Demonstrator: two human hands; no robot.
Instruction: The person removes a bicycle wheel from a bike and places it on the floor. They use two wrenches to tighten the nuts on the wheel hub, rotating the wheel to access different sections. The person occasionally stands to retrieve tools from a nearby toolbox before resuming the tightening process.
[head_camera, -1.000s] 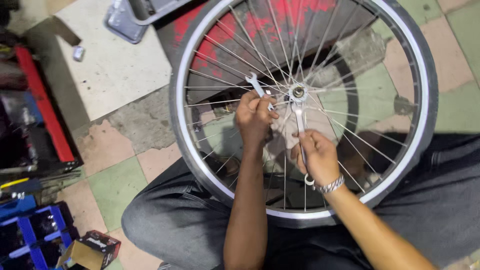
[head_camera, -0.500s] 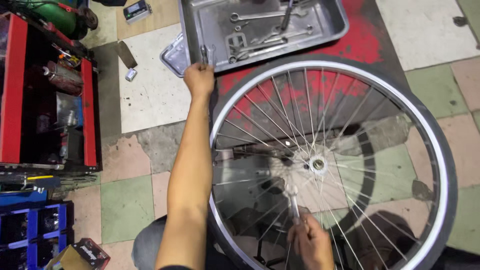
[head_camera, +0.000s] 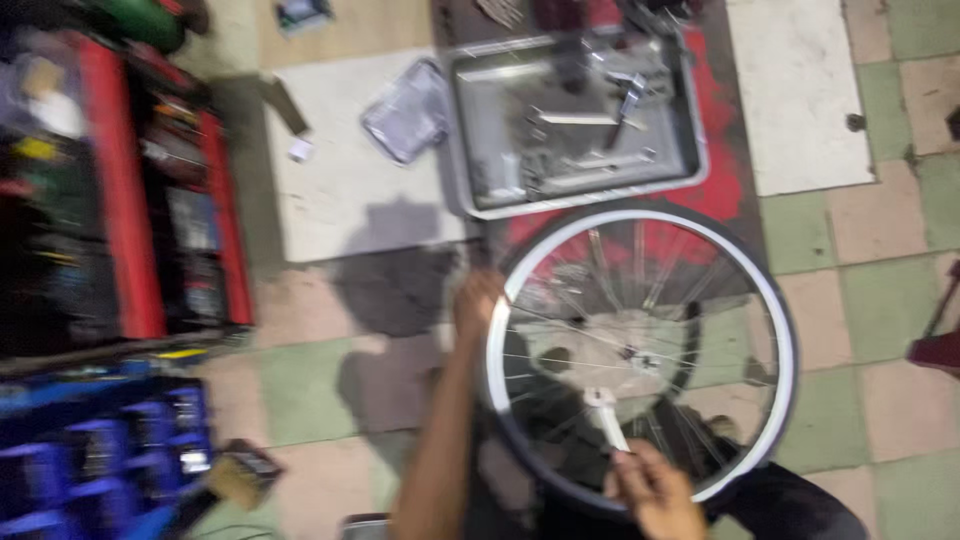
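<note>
Right now your left hand (head_camera: 478, 300) rests against the rim of the bicycle wheel (head_camera: 640, 355), though blur hides whether its fingers are curled or spread. Your right hand (head_camera: 655, 490) grips a flat wrench (head_camera: 606, 416) inside the spokes, below the hub. Beyond the wheel, a metal tray (head_camera: 575, 125) sits on the floor.

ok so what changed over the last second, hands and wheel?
The left hand left the hub, reached up to the metal tray, then pulled back to the wheel rim; whether it grips anything is lost to blur. The right hand stayed low, still holding the wrench near the hub. The wheel stays on the lap.
</note>
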